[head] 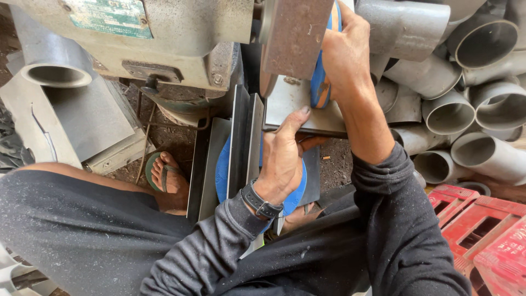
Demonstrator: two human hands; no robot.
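Grey pipes (446,112) crowd the right hand (345,55) gripping a blue sandal (319,82); left hand (282,156) fingers grip the metal plate (296,107).

Tight up top: grinder housing (164,38) and rusty disc guard (293,35) wall off the left, right hand (342,57) wedged vs the guard. Grey pipe fittings (455,109) crowd the right side. Upright metal plates (244,142) block the left hand (282,159) sideways. Red crates (482,230) close the lower right. Only open gap: dirt floor (337,164) btw the arms.
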